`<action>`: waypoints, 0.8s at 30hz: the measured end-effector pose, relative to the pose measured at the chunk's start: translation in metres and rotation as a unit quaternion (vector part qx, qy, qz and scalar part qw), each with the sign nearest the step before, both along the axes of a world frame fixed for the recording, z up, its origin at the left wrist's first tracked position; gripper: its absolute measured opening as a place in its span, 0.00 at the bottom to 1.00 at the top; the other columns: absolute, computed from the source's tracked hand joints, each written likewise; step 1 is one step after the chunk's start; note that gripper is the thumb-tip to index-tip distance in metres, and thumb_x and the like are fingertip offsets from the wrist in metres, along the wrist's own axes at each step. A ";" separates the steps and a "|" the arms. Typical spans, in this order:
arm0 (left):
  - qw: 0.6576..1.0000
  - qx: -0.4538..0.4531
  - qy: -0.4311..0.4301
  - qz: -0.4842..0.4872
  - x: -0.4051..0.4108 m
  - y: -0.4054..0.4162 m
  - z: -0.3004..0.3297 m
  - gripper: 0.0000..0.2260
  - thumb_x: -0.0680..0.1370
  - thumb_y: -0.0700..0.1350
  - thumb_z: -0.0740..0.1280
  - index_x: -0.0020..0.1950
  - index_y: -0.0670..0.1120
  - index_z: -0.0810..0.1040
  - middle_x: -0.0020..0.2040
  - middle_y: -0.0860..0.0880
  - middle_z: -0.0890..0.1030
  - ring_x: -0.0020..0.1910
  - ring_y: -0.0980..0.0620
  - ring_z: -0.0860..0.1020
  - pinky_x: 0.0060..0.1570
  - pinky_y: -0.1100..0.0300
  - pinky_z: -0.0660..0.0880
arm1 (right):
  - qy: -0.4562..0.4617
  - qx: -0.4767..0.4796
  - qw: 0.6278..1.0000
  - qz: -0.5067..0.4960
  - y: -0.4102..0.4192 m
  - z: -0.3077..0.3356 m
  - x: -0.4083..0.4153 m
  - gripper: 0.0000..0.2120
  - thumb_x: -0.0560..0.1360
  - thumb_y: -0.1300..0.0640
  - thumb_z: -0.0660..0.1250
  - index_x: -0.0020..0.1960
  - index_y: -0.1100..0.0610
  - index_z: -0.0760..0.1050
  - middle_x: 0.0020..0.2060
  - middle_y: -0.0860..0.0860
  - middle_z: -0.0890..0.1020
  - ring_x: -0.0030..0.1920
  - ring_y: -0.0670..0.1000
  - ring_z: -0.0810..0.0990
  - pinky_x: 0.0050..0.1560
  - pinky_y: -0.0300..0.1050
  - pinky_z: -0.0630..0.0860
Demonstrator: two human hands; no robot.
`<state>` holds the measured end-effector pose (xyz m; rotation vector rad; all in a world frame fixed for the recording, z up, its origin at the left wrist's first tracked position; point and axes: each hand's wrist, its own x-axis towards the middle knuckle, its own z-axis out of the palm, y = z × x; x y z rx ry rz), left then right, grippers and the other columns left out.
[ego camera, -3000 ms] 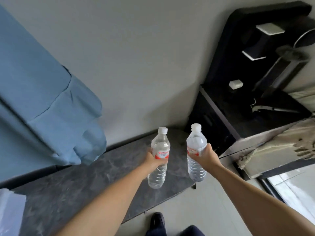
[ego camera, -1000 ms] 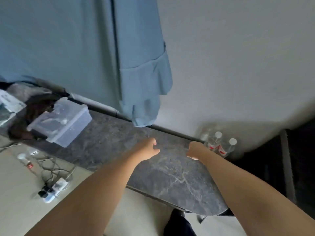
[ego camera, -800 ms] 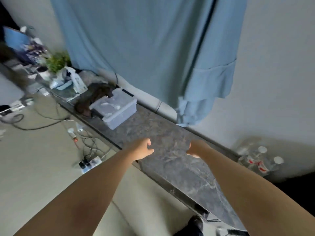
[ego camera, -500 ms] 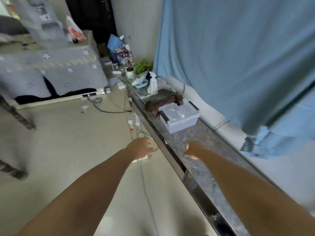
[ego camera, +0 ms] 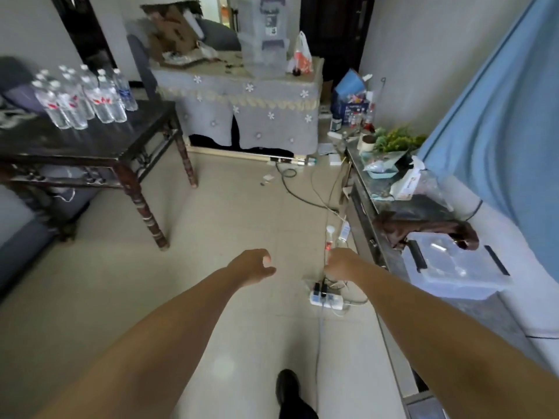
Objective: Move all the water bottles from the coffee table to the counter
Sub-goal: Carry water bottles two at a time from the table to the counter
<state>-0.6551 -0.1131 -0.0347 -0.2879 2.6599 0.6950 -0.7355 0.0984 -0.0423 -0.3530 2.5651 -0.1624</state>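
Note:
Several clear water bottles (ego camera: 81,98) with white caps and red labels stand in a cluster on the dark wooden coffee table (ego camera: 99,140) at the upper left. The grey marble counter (ego camera: 496,316) runs along the right edge under a blue curtain. My left hand (ego camera: 252,267) and my right hand (ego camera: 341,264) are both stretched out over the tiled floor in the middle, far from the bottles. Neither hand holds anything. The left fingers curl loosely apart; the right hand is loosely closed.
A white power strip (ego camera: 326,297) and loose cables lie on the floor beside the counter. A clear lidded box (ego camera: 453,273), a brown cloth (ego camera: 423,228) and a plant (ego camera: 393,140) sit on the counter. A cloth-covered table (ego camera: 248,110) stands at the back.
The view has swung left from the counter to the room, so the coffee table with bottles has come into sight. Both hands, which earlier each held a bottle, stay empty and outstretched.

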 end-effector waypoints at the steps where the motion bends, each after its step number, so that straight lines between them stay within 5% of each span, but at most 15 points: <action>1: 1.000 -0.002 0.000 0.007 -0.007 -0.009 0.000 0.17 0.79 0.52 0.65 0.65 0.46 0.74 0.63 0.45 0.78 0.61 0.47 0.76 0.61 0.55 0.73 | 0.002 0.000 1.000 0.006 -0.008 -0.001 -0.011 0.10 0.78 0.55 0.60 0.55 0.59 0.74 0.42 0.53 0.73 0.48 0.55 0.75 0.44 0.43 0.68; 5: 0.999 -0.003 0.013 0.053 -0.060 -0.058 0.004 0.17 0.79 0.52 0.65 0.65 0.45 0.74 0.63 0.45 0.77 0.62 0.47 0.76 0.61 0.56 0.71 | 0.012 0.007 0.999 0.047 -0.058 0.007 -0.080 0.11 0.78 0.55 0.59 0.40 0.59 0.70 0.38 0.53 0.74 0.41 0.53 0.74 0.36 0.40 0.67; 9: 0.996 -0.009 0.011 0.093 -0.104 -0.104 0.008 0.17 0.79 0.52 0.65 0.64 0.46 0.75 0.62 0.45 0.79 0.61 0.48 0.76 0.58 0.58 0.71 | 0.006 -0.007 0.998 0.066 -0.111 0.016 -0.146 0.14 0.79 0.55 0.59 0.58 0.63 0.73 0.53 0.56 0.77 0.52 0.56 0.77 0.44 0.42 0.68; 13: 0.989 -0.014 0.016 0.149 -0.128 -0.158 0.011 0.17 0.78 0.52 0.66 0.64 0.45 0.75 0.62 0.45 0.79 0.61 0.47 0.76 0.59 0.58 0.71 | 0.003 -0.012 0.994 0.108 -0.176 0.018 -0.195 0.13 0.79 0.56 0.60 0.37 0.59 0.68 0.36 0.53 0.72 0.48 0.55 0.74 0.42 0.41 0.68; 18: 0.978 -0.022 -0.007 0.208 -0.141 -0.224 0.005 0.17 0.79 0.51 0.65 0.64 0.44 0.76 0.64 0.44 0.78 0.64 0.45 0.75 0.62 0.57 0.71 | -0.010 -0.010 0.984 0.177 -0.254 0.017 -0.224 0.08 0.78 0.56 0.60 0.47 0.60 0.74 0.48 0.59 0.77 0.50 0.56 0.77 0.47 0.41 0.69; 20: 0.974 -0.024 -0.003 0.227 -0.154 -0.258 0.000 0.17 0.79 0.51 0.65 0.63 0.44 0.76 0.63 0.44 0.78 0.63 0.45 0.75 0.61 0.58 0.71 | -0.004 -0.003 0.981 0.195 -0.294 0.013 -0.242 0.10 0.78 0.56 0.59 0.44 0.61 0.74 0.50 0.61 0.78 0.52 0.57 0.78 0.47 0.42 0.69; 24: 0.969 -0.016 0.017 0.247 -0.181 -0.313 0.001 0.15 0.78 0.50 0.65 0.61 0.44 0.77 0.61 0.43 0.79 0.61 0.44 0.77 0.59 0.56 0.72 | 0.009 0.001 0.976 0.217 -0.363 0.009 -0.276 0.16 0.78 0.55 0.60 0.56 0.65 0.78 0.57 0.62 0.80 0.58 0.59 0.80 0.54 0.44 0.75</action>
